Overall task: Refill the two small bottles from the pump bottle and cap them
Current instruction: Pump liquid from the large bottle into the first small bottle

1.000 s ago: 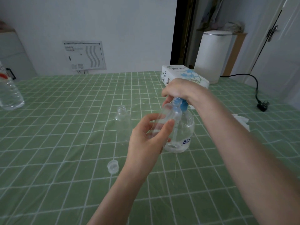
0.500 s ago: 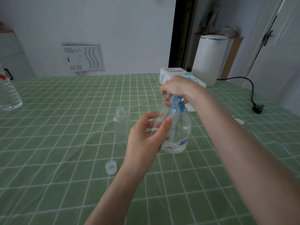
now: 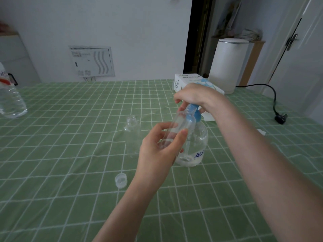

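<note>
Small bottle (image 3: pixel 181 123) in left hand (image 3: pixel 157 154), beside pump bottle (image 3: pixel 198 144).

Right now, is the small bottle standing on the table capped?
No, the standing small bottle has an open threaded neck, and a loose cap lies on the tablecloth nearer the person.

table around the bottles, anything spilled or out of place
No spill shows. The held bottle leans to the pump bottle, as filling needs. Only one cap lies out, though the standing bottle is open too.
</note>
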